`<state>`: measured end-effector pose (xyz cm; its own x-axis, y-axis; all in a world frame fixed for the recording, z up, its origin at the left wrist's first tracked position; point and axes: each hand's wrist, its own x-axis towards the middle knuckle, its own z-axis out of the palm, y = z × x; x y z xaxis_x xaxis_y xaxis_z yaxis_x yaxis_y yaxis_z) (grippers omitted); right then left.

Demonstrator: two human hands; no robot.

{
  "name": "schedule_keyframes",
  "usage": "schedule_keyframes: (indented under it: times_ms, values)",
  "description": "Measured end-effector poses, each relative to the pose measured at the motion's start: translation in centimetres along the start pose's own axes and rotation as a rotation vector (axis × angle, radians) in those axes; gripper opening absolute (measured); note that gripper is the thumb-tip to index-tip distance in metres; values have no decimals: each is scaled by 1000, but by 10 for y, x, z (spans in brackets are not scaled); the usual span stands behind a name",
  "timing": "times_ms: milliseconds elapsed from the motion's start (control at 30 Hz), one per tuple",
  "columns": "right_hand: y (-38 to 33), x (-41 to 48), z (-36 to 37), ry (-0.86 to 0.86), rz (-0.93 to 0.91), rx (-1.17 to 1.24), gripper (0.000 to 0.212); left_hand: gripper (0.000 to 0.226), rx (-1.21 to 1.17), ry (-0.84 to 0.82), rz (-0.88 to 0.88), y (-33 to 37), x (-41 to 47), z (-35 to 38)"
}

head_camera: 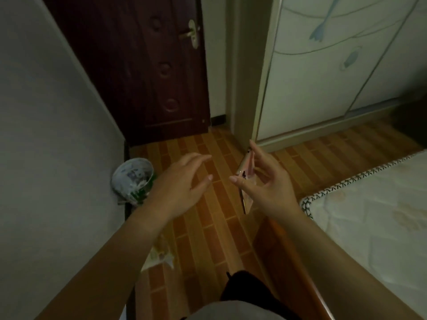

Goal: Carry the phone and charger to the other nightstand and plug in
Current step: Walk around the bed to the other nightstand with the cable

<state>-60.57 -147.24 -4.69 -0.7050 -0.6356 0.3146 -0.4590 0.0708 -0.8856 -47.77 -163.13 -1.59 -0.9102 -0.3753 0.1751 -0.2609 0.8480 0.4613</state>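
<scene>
My right hand [265, 181] holds a slim pinkish phone [245, 168] edge-on, its length running down past the palm above the floor. The fingers wrap its far side and the thumb points left. My left hand [182, 179] hovers beside it, a little to the left, fingers spread and holding nothing. No charger or cable shows in this view. No nightstand is in sight.
A dark red door [143, 65] stands ahead, a pale wardrobe [323, 77] at right. A bin [132, 179] lined with a printed bag sits by the left wall. The mattress [369, 215] and wooden bed frame [284, 250] lie at right; crumpled paper [159, 252] is on the floor.
</scene>
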Motion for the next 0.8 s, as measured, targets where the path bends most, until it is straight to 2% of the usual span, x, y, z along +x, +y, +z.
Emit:
schedule_keyframes:
  times_ms: [200,400,800]
  values:
    - [68,128,-25,188,77,-52,83,46,-27,-126,171,-25,185,33]
    - [139,273,-72,282,138,-120,83,46,-11,-193,267,-33,379,67]
    - [240,470,-200,541,227,-234,82,44,-142,-349,543,30,672,153]
